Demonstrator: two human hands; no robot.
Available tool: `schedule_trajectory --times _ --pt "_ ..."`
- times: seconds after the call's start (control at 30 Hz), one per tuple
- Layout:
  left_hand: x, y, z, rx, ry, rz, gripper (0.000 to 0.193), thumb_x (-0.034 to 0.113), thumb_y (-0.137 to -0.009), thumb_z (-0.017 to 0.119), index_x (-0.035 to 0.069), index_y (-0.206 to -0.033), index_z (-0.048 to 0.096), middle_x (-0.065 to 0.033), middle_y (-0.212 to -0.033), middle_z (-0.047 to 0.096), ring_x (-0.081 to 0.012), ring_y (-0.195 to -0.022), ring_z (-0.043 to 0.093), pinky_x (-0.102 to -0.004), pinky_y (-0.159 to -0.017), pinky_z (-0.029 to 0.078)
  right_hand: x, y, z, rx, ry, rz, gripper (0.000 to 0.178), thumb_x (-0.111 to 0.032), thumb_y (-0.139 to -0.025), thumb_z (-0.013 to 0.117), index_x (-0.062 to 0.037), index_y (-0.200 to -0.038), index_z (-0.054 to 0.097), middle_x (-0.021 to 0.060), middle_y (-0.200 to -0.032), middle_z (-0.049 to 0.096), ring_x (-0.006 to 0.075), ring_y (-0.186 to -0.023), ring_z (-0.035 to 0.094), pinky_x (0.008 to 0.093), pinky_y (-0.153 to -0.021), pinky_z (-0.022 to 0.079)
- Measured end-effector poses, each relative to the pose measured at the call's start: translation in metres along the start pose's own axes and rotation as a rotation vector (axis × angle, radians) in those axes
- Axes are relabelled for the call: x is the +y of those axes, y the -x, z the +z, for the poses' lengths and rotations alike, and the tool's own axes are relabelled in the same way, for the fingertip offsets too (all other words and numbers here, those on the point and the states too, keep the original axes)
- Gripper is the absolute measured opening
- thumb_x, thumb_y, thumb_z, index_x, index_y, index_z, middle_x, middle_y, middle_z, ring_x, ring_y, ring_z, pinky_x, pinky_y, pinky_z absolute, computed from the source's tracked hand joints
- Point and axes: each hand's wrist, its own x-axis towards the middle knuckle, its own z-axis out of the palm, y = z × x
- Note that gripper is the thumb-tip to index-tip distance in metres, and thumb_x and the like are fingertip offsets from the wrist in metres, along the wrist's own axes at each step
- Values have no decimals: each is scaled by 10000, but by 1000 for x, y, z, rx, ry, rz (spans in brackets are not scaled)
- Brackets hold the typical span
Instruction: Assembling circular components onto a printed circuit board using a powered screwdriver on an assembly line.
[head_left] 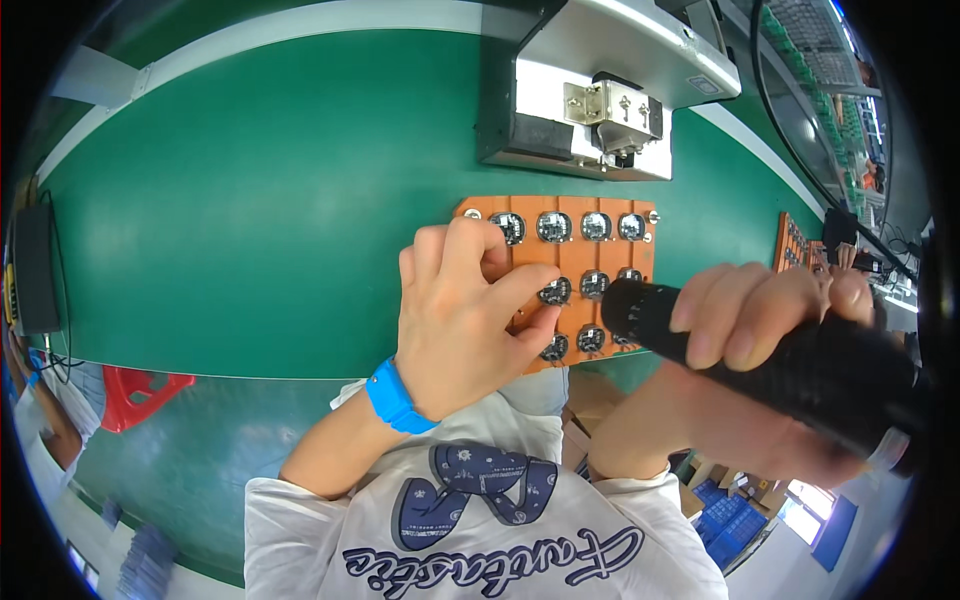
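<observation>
Black electric screwdriver (770,365) over an orange fixture board (575,285).
Right hand (760,350) grips the screwdriver, long axis pointing up-left; left hand (465,315), fingers spread, presses the board on the green table (250,230).

- Worn on the head, looking steeply down over the person's own chest and white shirt (470,530) at the green bench (250,230).
- Faces forward across the bench toward a grey machine (600,90) at the far edge.
- Very close: left hand (465,315), right hand (760,330) and orange fixture board (585,250) fill the centre.
- Wide fisheye, so bench edges bow toward a dark round rim.
- Only one view given, so no overlap with another.
</observation>
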Motion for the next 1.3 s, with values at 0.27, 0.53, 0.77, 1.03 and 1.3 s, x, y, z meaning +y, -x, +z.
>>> schedule_trajectory --times 0.27,0.53,0.77,1.03,1.3 --pt "0 1 3 32 27 18 430 98 -553 870 194 -958 766 -43 -974 451 -252 -897 443 -367 -769 395 8 18 3 85 -17 -11 915 -767 -891 485 -5 -1394 432 114 -773 553 248 -593 546 422 -612 473" --pt "0 1 2 10 20 3 428 92 -539 860 186 -947 770 -42 -970 451 -254 -899 443 -365 -769 388 14 22 8 169 -46 51 931 -791 -864 509 -10 -1368 443 116 -726 538 266 -580 544 424 -603 474" --pt "0 1 1 -4 25 -16 417 96 -531 858 181 -930 773 -40 -966 450 -253 -902 441 -368 -777 379 18 25 8 180 1 60 931 -809 -851 518 -20 -1342 449 125 -751 566 260 -580 555 411 -586 478" --pt "-3 1 1 -29 19 -34 346 151 -599 854 204 -923 747 -46 -1022 467 -275 -977 464 -415 -788 360 26 25 7 64 5 5 863 -800 -834 568 -39 -1226 459 119 -760 567 253 -565 567 413 -574 482" --pt "-1 -1 -1 -39 33 -30 338 148 -601 851 202 -919 750 -46 -1021 466 -274 -976 461 -413 -789 357 25 27 13 142 20 -6 854 -788 -827 597 -39 -1207 443 115 -748 568 254 -556 571 398 -552 482"
